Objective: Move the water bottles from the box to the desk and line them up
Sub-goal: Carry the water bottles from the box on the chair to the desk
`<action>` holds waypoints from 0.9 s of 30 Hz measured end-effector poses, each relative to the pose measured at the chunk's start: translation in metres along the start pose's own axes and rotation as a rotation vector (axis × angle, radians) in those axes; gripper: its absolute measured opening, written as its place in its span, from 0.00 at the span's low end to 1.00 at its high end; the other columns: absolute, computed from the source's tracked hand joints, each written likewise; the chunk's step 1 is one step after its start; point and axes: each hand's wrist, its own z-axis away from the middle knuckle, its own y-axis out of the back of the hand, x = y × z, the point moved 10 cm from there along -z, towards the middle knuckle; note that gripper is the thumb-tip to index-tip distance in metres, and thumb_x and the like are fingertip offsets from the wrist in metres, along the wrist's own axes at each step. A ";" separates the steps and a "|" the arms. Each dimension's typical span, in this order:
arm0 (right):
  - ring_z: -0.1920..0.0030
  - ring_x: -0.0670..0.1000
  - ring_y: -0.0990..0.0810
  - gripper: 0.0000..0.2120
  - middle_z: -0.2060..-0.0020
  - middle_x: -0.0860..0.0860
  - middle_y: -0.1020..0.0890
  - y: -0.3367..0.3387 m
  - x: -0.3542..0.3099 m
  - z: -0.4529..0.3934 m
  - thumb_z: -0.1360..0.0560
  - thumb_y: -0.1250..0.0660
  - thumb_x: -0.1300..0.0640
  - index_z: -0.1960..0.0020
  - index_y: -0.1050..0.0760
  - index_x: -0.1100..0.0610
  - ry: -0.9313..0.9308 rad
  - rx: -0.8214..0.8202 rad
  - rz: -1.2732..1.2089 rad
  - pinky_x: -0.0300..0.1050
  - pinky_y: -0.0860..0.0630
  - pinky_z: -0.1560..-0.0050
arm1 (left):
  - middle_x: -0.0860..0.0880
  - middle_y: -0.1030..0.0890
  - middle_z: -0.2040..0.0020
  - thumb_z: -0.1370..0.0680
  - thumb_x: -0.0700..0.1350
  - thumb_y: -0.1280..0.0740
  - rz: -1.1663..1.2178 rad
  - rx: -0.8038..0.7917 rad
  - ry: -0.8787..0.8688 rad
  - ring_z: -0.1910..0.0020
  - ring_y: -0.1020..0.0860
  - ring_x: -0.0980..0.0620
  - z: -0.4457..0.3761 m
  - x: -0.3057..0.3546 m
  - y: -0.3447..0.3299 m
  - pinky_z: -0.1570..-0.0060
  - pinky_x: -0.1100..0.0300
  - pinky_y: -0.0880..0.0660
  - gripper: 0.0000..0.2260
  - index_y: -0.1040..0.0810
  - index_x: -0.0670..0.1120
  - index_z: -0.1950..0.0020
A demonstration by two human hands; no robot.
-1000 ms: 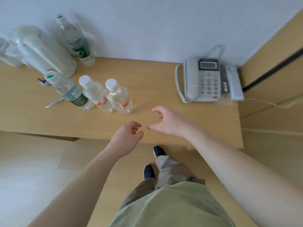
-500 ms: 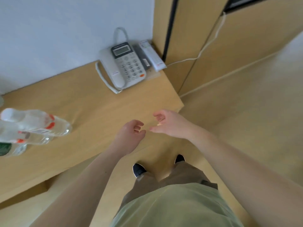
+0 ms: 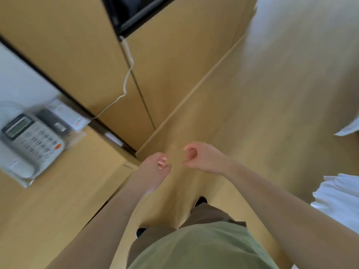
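Hotel-type room: desk [image 3: 58, 191] with corded phone [image 3: 29, 140], wood cabinets [image 3: 77, 55], white bedding [image 3: 342, 199].

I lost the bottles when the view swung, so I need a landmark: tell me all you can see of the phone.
The phone is a light grey corded desk set, blurred. It has a small display at the top, a keypad with one orange button and the handset in its cradle. It lies flat on the wooden desk near the wall, on a clear sheet. Neither hand touches it.

text: none legible | telephone [image 3: 31, 146] keypad and display: blurred | card beside it: blurred
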 end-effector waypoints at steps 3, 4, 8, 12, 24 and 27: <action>0.53 0.40 0.19 0.24 0.50 0.40 0.20 0.054 0.039 0.001 0.33 0.27 0.45 0.39 0.26 0.46 -0.045 0.055 -0.023 0.38 0.22 0.53 | 0.57 0.23 0.43 0.20 0.52 0.34 0.003 -0.065 -0.028 0.46 0.24 0.60 -0.032 0.050 -0.029 0.51 0.62 0.29 0.12 0.25 0.54 0.37; 0.54 0.40 0.20 0.24 0.50 0.39 0.20 0.070 0.051 0.002 0.33 0.27 0.44 0.38 0.26 0.46 -0.060 0.078 -0.030 0.37 0.22 0.54 | 0.58 0.23 0.43 0.20 0.52 0.34 -0.007 -0.083 -0.036 0.46 0.24 0.62 -0.042 0.065 -0.037 0.52 0.63 0.29 0.12 0.25 0.55 0.37; 0.57 0.34 0.22 0.26 0.55 0.36 0.21 0.128 0.093 0.006 0.34 0.28 0.43 0.38 0.25 0.46 -0.110 0.171 -0.062 0.30 0.29 0.63 | 0.60 0.23 0.45 0.20 0.53 0.34 -0.070 -0.151 -0.088 0.47 0.24 0.63 -0.073 0.118 -0.061 0.54 0.66 0.30 0.10 0.26 0.58 0.39; 0.55 0.37 0.21 0.23 0.55 0.37 0.21 0.176 0.123 0.000 0.35 0.29 0.43 0.40 0.25 0.44 -0.171 0.262 -0.143 0.33 0.28 0.61 | 0.61 0.24 0.45 0.20 0.53 0.34 -0.132 -0.248 -0.141 0.46 0.25 0.63 -0.110 0.162 -0.080 0.55 0.67 0.31 0.09 0.27 0.58 0.39; 0.50 0.43 0.19 0.19 0.51 0.42 0.18 0.341 0.147 -0.040 0.28 0.28 0.48 0.38 0.24 0.49 -0.302 0.462 -0.246 0.42 0.22 0.47 | 0.56 0.24 0.43 0.19 0.53 0.35 -0.246 -0.454 -0.329 0.46 0.24 0.58 -0.265 0.322 -0.106 0.50 0.61 0.27 0.12 0.26 0.54 0.37; 0.49 0.45 0.19 0.20 0.50 0.43 0.18 0.382 0.151 -0.049 0.27 0.28 0.49 0.37 0.24 0.51 -0.328 0.515 -0.265 0.43 0.22 0.45 | 0.53 0.23 0.44 0.19 0.51 0.34 -0.262 -0.458 -0.391 0.46 0.23 0.55 -0.304 0.367 -0.108 0.50 0.60 0.25 0.11 0.24 0.52 0.38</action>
